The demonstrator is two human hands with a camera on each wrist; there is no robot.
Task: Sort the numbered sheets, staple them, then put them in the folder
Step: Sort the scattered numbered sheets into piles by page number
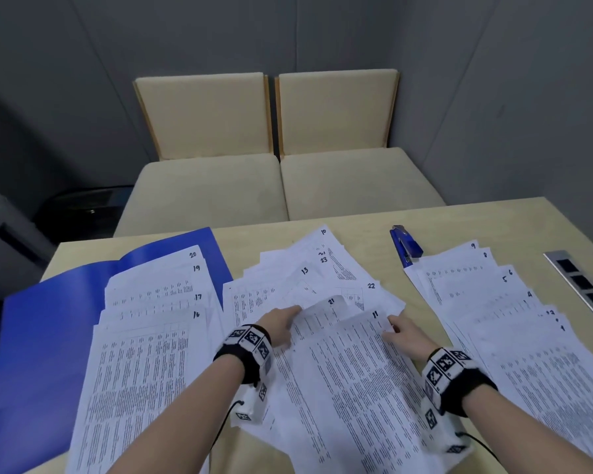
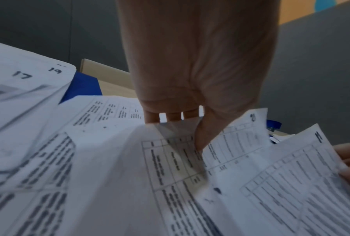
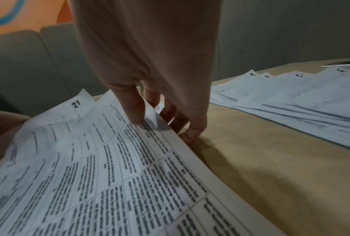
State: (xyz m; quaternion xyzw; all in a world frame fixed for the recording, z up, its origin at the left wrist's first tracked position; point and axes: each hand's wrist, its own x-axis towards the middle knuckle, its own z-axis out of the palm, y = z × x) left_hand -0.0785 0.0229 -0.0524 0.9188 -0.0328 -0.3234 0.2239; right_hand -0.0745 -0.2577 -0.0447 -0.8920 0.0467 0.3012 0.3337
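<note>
Numbered printed sheets lie in three groups on the pale table (image 1: 367,225). A stack showing 16, 17, 19 and 20 (image 1: 144,354) rests on the open blue folder (image 1: 48,319). The loose middle heap (image 1: 322,265) shows 10, 23, 13 and 22. Low numbers up to 9 are fanned out at the right (image 1: 510,319). My left hand (image 1: 290,319) (image 2: 190,131) pinches the left edge of sheet 21 (image 1: 322,313) (image 3: 72,111), which curls up. Sheet 11 (image 1: 350,371) (image 3: 129,175) is pinched at its top right corner by my right hand (image 1: 392,328) (image 3: 160,123). A blue stapler (image 1: 406,248) lies behind the right fan.
Two beige chairs (image 1: 271,165) stand against the far side of the table. A metal socket strip (image 1: 582,285) is set into the table at the right edge. A dark bin (image 1: 83,206) sits on the floor at the left.
</note>
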